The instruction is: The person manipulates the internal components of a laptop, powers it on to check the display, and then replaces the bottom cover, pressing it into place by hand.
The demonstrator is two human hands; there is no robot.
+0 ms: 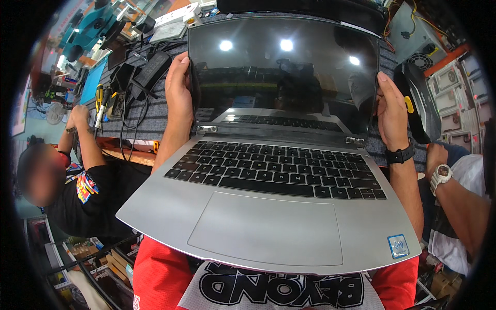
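Observation:
A silver laptop (155,206) with black keys lies opened before me, its front edge close to my body. Its screen (248,77) is dark and mirrors ceiling lights and the keyboard. Metal hinges (207,129) show at the screen's lower corners. My left hand (179,95) grips the screen's left edge, thumb at the front and the other fingers hidden behind. On the opposite edge, my right hand (391,113), with a black watch at its wrist, holds the screen in the same way. Both hands are closed on its sides.
A grey ribbed mat (150,111) covers the workbench. Screwdrivers (99,97), cables and a black power adapter (155,70) lie left, below a teal microscope (88,33). A black case (421,103) stands right. One person (85,191) sits left; another's arm (460,206) rests right.

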